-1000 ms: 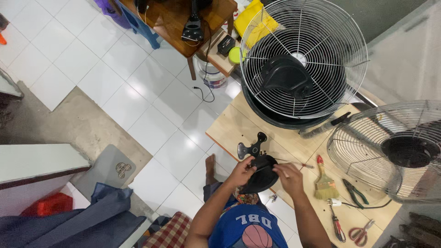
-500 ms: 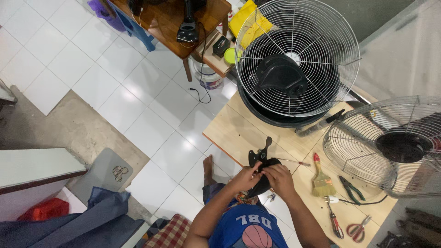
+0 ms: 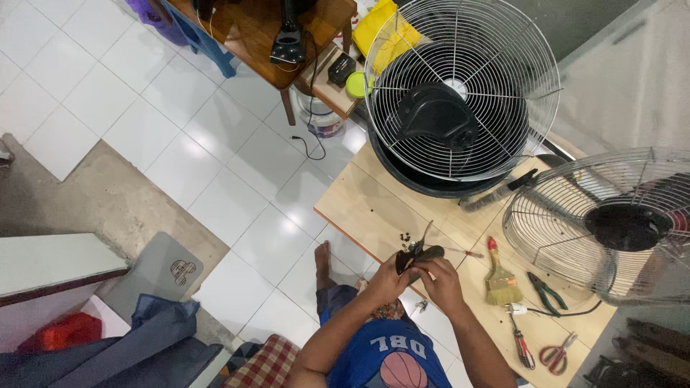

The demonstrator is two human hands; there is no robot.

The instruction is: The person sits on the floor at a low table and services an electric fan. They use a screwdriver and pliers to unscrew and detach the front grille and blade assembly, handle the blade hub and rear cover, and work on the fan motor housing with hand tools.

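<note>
Fan motor part held in both hands over the wooden board

Fan motor part (image 3: 415, 257), dark and small, sits between the two hands just above the near edge of the wooden board (image 3: 374, 208). The left hand (image 3: 388, 280) clasps it from below, fingers curled round its body; a thin shaft or blade sticks up past the fingertips. Just right of it, the right hand (image 3: 440, 282) pinches the part's upper side, apparently turning or picking at something too small to make out. Ahead of the hands lie a few loose dark screws (image 3: 406, 236). Farther right rest a screwdriver (image 3: 460, 252), a red-handled brush (image 3: 501, 280), green-handled pliers (image 3: 546, 291) and scissors (image 3: 555, 353). Two wire fan guards (image 3: 460, 86) (image 3: 604, 223) stand beyond. By my judgement the part is being taken apart or fitted by hand; the next move calls for a firm left-hand hold and fine fingertip work from the right.
</note>
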